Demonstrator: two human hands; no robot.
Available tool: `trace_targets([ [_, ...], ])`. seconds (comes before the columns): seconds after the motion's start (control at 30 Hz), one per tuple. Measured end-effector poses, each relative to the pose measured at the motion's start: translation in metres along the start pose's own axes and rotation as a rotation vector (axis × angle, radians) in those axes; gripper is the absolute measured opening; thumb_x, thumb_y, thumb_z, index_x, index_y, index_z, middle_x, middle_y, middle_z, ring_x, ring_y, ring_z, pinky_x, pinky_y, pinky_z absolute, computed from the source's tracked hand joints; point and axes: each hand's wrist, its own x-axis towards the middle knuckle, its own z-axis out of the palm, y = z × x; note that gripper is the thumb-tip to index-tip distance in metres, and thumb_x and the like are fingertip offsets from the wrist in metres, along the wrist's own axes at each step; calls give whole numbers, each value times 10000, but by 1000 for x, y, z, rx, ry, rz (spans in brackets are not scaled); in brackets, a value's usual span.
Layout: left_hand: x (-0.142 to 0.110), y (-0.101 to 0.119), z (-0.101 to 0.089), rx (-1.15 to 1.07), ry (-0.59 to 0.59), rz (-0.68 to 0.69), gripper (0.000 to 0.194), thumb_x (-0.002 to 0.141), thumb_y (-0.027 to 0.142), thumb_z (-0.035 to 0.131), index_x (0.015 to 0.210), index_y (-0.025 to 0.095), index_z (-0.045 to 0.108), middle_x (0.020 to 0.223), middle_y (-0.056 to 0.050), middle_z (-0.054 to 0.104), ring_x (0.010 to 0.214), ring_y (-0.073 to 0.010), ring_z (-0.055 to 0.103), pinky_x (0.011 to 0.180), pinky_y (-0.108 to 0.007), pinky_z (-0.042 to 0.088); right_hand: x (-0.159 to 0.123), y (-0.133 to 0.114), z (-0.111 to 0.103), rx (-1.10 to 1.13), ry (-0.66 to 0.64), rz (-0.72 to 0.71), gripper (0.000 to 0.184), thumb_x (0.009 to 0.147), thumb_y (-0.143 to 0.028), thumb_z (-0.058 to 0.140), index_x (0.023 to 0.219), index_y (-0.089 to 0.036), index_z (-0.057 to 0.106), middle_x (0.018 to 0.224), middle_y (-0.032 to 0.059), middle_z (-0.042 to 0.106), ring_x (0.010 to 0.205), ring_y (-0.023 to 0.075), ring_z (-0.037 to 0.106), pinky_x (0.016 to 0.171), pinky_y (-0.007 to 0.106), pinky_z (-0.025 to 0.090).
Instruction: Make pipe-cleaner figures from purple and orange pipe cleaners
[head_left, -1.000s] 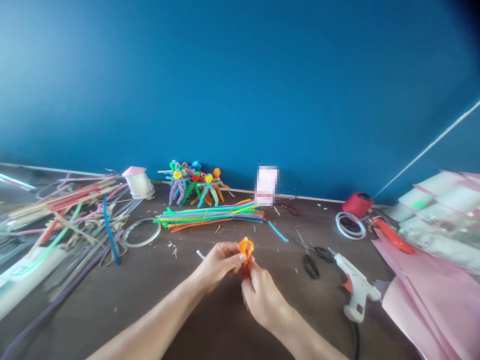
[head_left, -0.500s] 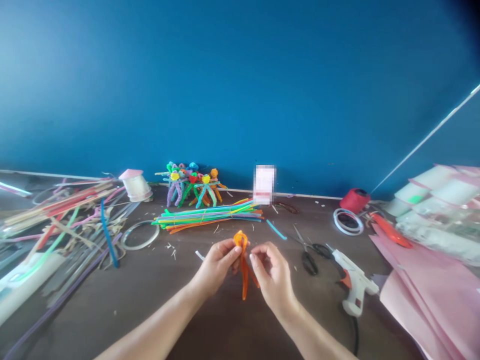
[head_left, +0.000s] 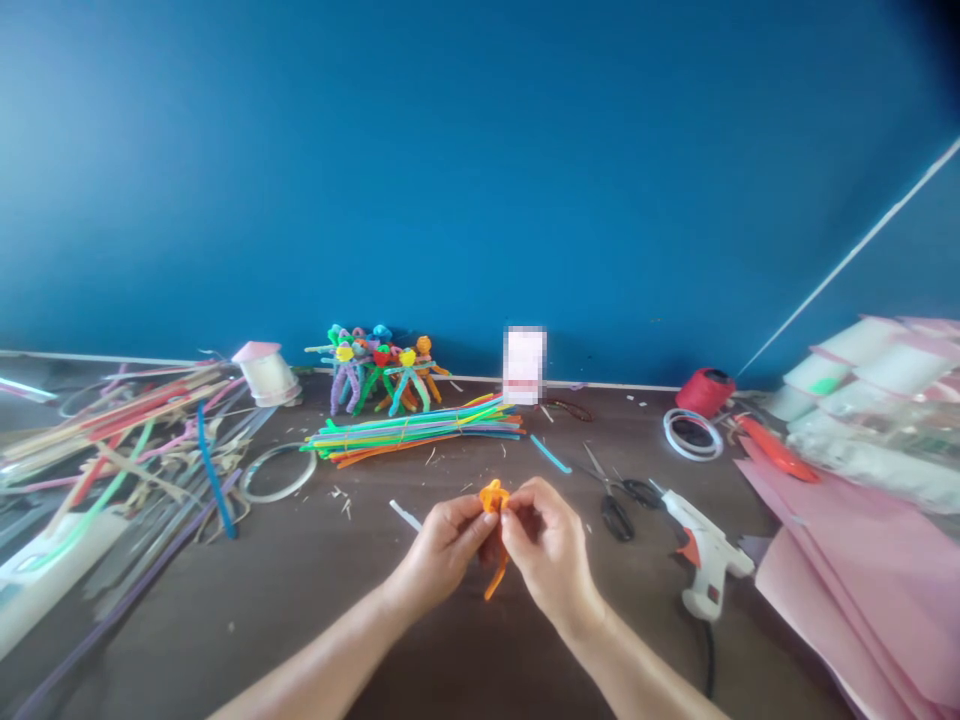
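The left forearm (head_left: 322, 655) and right forearm (head_left: 637, 675) reach in from the near edge, angling together. The left hand (head_left: 442, 548) and right hand (head_left: 547, 545) meet at centre, fingers (head_left: 536, 490) curled in a pinch.

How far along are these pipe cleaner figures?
Done: a cluster of multicoloured pipe cleaner figures stands against the wall. In hand: the left hand and right hand pinch an orange pipe cleaner bent into a loop. Left: a banded bundle of straight pipe cleaners lies beyond them.

No readable text anywhere; pixelated card (head_left: 524, 365) shows only blurred markings, illegible.
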Motion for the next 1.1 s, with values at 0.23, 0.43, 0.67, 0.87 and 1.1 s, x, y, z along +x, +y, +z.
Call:
trace_targets([
  [0.23,0,0,-1,19,-24,3,336,800,394,460,643,119,572,490,6,479,462,-84,438,470,-197,347,3,-4,-5,-113,15,-80,88,726,-162,510,644,-181,535,674,-3,543,552,97,500,549,207,427],
  [0.43,2,-8,-2,-63,-38,-32,302,781,392,499,795,120,629,503,10,492,452,-79,437,458,-198,358,5,-4,-6,32,-92,138,137,741,-234,516,616,-178,506,546,-24,536,456,99,507,441,195,407],
  [0.67,4,-11,-6,-197,-29,-111,292,713,399,589,706,114,655,463,11,500,410,-72,438,422,-199,369,9,3,-6,126,-113,253,218,681,-259,566,532,-173,432,434,-69,400,402,63,372,392,177,298],
  [0.87,8,-11,-6,-413,0,-270,255,646,360,666,674,108,633,458,32,475,367,-42,401,342,-157,311,10,12,-5,31,-106,196,225,676,-265,573,532,-169,430,469,-62,400,453,65,341,435,184,283],
  [1.1,7,-6,-6,-595,-63,-410,245,634,341,679,652,110,597,563,-6,569,356,-19,379,314,-140,245,8,13,-3,237,-214,187,132,732,-261,548,665,-177,471,538,-17,548,506,109,495,509,220,395],
])
